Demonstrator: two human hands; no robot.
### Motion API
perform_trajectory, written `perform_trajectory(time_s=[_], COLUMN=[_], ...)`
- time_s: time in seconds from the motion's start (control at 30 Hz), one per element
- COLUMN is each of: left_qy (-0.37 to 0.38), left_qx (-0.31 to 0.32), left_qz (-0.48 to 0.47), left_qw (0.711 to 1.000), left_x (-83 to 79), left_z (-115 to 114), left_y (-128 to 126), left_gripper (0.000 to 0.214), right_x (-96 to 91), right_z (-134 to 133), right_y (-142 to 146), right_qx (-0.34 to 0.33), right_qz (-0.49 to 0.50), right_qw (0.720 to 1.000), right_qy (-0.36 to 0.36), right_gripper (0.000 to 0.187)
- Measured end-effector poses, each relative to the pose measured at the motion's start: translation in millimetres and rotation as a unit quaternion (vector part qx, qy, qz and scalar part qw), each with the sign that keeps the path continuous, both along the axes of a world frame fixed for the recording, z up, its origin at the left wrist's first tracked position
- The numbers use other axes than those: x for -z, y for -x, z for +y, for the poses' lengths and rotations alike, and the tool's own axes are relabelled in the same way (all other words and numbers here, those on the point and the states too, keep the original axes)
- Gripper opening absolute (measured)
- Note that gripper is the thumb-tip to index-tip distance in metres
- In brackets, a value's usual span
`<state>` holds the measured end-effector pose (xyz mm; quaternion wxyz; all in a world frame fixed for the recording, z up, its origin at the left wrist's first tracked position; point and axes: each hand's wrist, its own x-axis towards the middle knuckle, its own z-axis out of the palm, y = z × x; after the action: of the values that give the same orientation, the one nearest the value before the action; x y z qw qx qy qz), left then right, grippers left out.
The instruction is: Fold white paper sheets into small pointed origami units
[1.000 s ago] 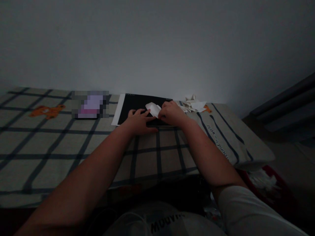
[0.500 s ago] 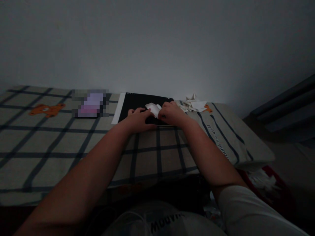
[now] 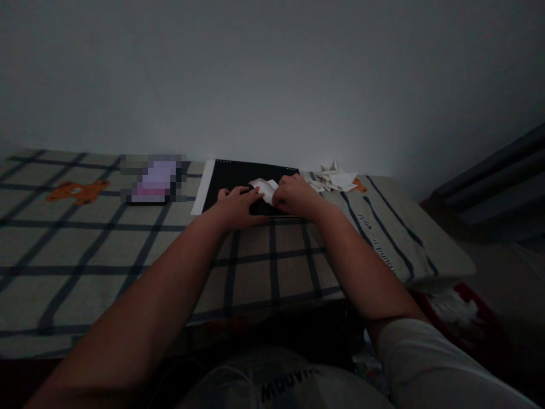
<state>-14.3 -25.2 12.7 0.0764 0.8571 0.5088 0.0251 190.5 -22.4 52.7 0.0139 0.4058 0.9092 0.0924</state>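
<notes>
A small piece of folded white paper point(image 3: 268, 188) lies on a black board point(image 3: 232, 173) with a white strip down its left edge. My left hand point(image 3: 236, 208) rests over the board's front edge, fingers spread and thumb apart. One of its fingertips touches the paper's left side. At the paper's right side, my right hand point(image 3: 294, 195) is closed, with its bent fingers pinching the edge. Those fingers hide part of the paper. Just right of the board sits a loose heap of folded white paper pieces point(image 3: 334, 180).
A phone-like device point(image 3: 155, 179), blurred out, lies to the left on the checked tablecloth point(image 3: 102, 244). The wall point(image 3: 272, 79) rises directly behind the table. Below the table's right end stands a red bin point(image 3: 468, 292) with crumpled white scraps.
The view has shifted very slightly. Both hands stay at the folded paper in nearly the same pose, with only tiny finger movement.
</notes>
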Motion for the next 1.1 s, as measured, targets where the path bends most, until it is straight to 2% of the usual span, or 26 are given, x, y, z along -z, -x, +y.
perform_trajectory(time_s=[0.27, 0.4, 0.57, 0.8, 1.1], left_qy=[0.001, -0.012, -0.069, -0.174, -0.188], left_qx=[-0.008, -0.003, -0.016, -0.048, -0.057], left_qz=[0.016, 0.021, -0.003, -0.006, 0.021], left_qw=[1.000, 1.000, 0.997, 0.984, 0.980], left_x=[-4.0, -2.5, 3.1, 0.8, 1.2], left_z=[-3.1, -1.8, 1.5, 0.0, -5.4], left_y=[-3.0, -3.1, -3.8, -9.7, -14.8], left_gripper=[0.082, 0.072, 0.051, 0.036, 0.035], right_x=[0.7, 1.9, 3.5, 8.8, 19.7], right_z=[-0.3, 0.0, 2.1, 7.4, 9.3], right_y=[1.8, 2.2, -0.3, -8.3, -0.7], right_qx=[-0.018, -0.023, -0.023, -0.012, 0.003], right_qz=[-0.004, -0.006, 0.018, 0.070, 0.038], right_qw=[1.000, 1.000, 1.000, 0.997, 0.997], right_qy=[-0.007, -0.009, -0.010, -0.032, -0.064], right_gripper=[0.027, 0.026, 0.024, 0.020, 0.024])
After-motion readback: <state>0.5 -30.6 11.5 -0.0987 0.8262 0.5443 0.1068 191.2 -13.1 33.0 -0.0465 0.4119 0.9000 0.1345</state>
